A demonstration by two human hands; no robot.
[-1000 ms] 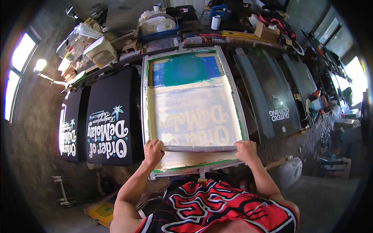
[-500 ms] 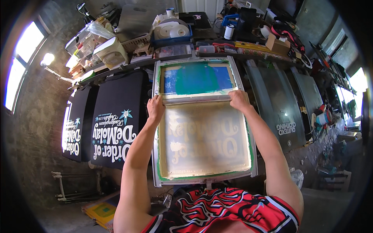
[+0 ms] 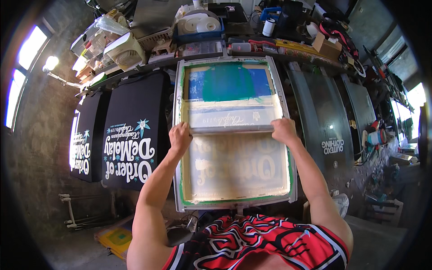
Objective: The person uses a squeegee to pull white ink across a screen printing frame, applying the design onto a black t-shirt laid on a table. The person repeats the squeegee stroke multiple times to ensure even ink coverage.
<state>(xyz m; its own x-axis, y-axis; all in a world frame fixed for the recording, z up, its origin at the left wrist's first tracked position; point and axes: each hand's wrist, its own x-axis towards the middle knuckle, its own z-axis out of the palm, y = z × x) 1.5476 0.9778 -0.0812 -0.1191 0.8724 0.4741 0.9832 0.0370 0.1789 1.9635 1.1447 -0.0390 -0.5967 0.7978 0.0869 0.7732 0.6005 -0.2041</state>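
Two hands on one bar: grips the long grey squeegee (image 3: 229, 129) by its opposite ends, with the left hand (image 3: 181, 137) closed in a fist round one end and the right hand (image 3: 285, 130) wrapped just as tightly round the other. Impossible to tell from above how the thumbs sit underneath. Holds wide like this probably to share the pressure evenly and stop the bar from twisting. Lies crosswise, near the middle of the screen frame (image 3: 294, 193), spanning the mesh (image 3: 236, 189) almost from rail to rail, likely so as to cover its whole width at once. Reaches forward with both arms outside the side rails, apparently for a clear view of the surface between them. Below the bar, pale film with faint mirrored lettering; above it, a greyer strip, then a teal patch (image 3: 229, 85) over blue at the far end, perhaps blocking off mesh not in use. To the left, a black shirt (image 3: 135, 99) with white lettering and blue leaves, stretched smooth and flat, presumably to keep out creases. To the right, a dark glossy board (image 3: 321, 108) in the same row, seemingly spaced for working on each separately.
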